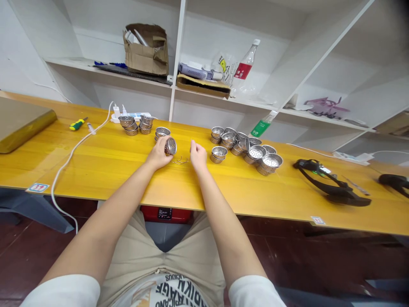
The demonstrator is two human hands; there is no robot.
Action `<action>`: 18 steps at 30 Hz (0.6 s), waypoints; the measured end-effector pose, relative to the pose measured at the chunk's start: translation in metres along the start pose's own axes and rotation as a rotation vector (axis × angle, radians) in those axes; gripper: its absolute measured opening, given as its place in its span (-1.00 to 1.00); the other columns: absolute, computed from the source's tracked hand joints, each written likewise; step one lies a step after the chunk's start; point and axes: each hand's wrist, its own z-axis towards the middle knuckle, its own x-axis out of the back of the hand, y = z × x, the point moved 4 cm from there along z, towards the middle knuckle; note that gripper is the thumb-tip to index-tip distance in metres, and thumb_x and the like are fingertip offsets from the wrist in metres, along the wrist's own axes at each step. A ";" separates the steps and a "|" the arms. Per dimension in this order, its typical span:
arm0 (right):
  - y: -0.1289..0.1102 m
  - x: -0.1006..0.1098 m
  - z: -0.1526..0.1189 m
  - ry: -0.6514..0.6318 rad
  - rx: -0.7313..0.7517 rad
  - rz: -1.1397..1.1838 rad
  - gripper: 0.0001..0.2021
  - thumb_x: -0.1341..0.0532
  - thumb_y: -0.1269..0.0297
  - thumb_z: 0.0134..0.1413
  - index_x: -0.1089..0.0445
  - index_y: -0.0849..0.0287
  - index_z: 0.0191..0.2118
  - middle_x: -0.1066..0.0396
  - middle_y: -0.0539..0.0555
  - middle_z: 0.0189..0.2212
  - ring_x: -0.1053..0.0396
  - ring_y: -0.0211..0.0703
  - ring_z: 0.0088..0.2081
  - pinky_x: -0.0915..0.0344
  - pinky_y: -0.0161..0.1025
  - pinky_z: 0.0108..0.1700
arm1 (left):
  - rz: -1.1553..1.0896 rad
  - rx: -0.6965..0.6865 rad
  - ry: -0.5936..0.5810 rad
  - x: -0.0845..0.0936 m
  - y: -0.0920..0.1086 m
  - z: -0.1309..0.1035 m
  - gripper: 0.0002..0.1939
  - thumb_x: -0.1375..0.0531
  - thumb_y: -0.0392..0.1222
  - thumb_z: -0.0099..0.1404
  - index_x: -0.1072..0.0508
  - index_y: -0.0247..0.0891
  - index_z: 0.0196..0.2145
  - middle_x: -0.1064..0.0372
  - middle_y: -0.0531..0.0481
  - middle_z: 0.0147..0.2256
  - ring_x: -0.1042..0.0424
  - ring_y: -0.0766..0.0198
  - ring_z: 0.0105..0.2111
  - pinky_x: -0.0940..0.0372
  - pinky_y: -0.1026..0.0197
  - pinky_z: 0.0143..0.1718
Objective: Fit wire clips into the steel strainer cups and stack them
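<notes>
My left hand (158,154) grips a small perforated metal cup (171,146), tilted so its open side turns to the right. Just behind that hand stands a short stack of similar cups (162,131). My right hand (198,154) is closed above the table, its fingers curled together; whatever they may hold is hidden. Thin bent wire pieces (181,161) lie on the table between my hands. Right of my right hand sits another stack of perforated cups (219,154), apart from it.
More cup stacks stand at the right (270,163) and at the back left (128,124). A screwdriver (77,124), a white cable (75,149) and a power strip (136,116) are on the left. A black headset (332,181) lies right. A green-labelled bottle (260,127) leans at the back.
</notes>
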 end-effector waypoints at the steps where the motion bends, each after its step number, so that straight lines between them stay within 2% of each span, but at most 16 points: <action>1: 0.000 0.001 -0.001 -0.009 0.070 -0.193 -0.49 -0.10 -0.05 0.43 -0.15 0.09 -0.55 -0.27 0.00 -0.54 -0.28 -0.17 -0.39 -0.15 -0.27 -0.32 | -0.010 0.032 0.001 0.001 -0.001 0.000 -0.23 -0.34 -0.32 0.12 -0.24 -0.24 0.28 -0.35 -0.26 0.24 -0.41 -0.05 0.24 -0.32 -0.08 0.32; 4: 0.005 -0.004 -0.006 -0.108 0.168 -0.613 -0.58 -0.11 0.06 0.45 -0.39 0.11 -0.45 -0.53 0.17 -0.31 -0.43 -0.05 -0.20 -0.21 -0.22 -0.17 | -0.039 0.113 0.000 0.002 -0.004 0.000 -0.24 -0.38 -0.25 0.12 -0.24 -0.24 0.25 -0.42 -0.24 0.17 -0.48 -0.05 0.16 -0.39 -0.07 0.23; 7: 0.011 -0.012 -0.010 -0.212 0.175 -0.809 -0.66 -0.11 0.10 0.45 -0.56 0.14 -0.25 -0.58 0.29 -0.10 -0.49 0.01 -0.08 -0.25 -0.19 -0.10 | -0.021 0.118 0.031 0.004 -0.005 0.001 -0.28 -0.40 -0.20 0.13 -0.26 -0.23 0.21 -0.44 -0.23 0.12 -0.49 -0.05 0.13 -0.39 -0.08 0.21; 10: 0.015 -0.016 -0.011 -0.263 0.179 -0.878 -0.67 -0.13 0.10 0.44 -0.61 0.13 -0.13 -0.57 0.30 -0.03 -0.50 0.02 -0.05 -0.28 -0.19 -0.08 | 0.052 0.076 0.100 0.008 -0.004 0.002 -0.31 -0.43 -0.16 0.10 -0.29 -0.23 0.15 -0.40 -0.24 0.12 -0.42 -0.09 0.18 -0.34 -0.12 0.25; 13: 0.016 -0.017 -0.010 -0.272 0.183 -0.886 -0.68 -0.15 0.09 0.43 -0.62 0.13 -0.10 -0.57 0.30 -0.02 -0.50 0.02 -0.05 -0.29 -0.19 -0.06 | 0.083 0.089 0.148 0.010 -0.005 0.002 -0.32 -0.44 -0.15 0.10 -0.30 -0.22 0.13 -0.38 -0.23 0.09 -0.41 -0.09 0.16 -0.34 -0.12 0.24; 18: 0.016 -0.016 -0.010 -0.275 0.199 -0.884 -0.70 -0.19 0.07 0.40 -0.62 0.12 -0.13 -0.58 0.27 -0.04 -0.50 0.03 -0.07 -0.29 -0.18 -0.08 | 0.071 0.124 0.135 0.008 -0.007 0.001 -0.29 -0.42 -0.14 0.13 -0.27 -0.24 0.19 -0.36 -0.26 0.10 -0.40 -0.12 0.17 -0.31 -0.16 0.26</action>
